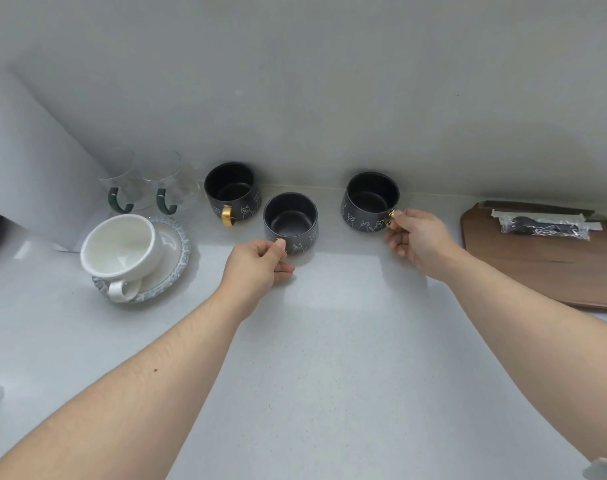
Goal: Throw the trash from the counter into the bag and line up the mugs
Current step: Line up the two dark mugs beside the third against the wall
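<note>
Three black mugs with white cat drawings and gold handles stand near the back wall of the white counter [330, 341]. The left black mug [231, 192] stands free against the wall, its handle facing me. My left hand [257, 268] pinches the gold handle of the middle black mug [290, 221], which sits a little forward of the other two. My right hand [416, 239] grips the gold handle of the right black mug [369, 200], close to the wall. No trash bag is in view.
A white cup [122, 247] rests tilted on a ruffled saucer [177, 258] at the left. Two glass mugs with green handles [146, 188] stand behind it beside a white panel [35, 161]. A wooden board [544, 271] at the right carries a plastic-wrapped black utensil [544, 228].
</note>
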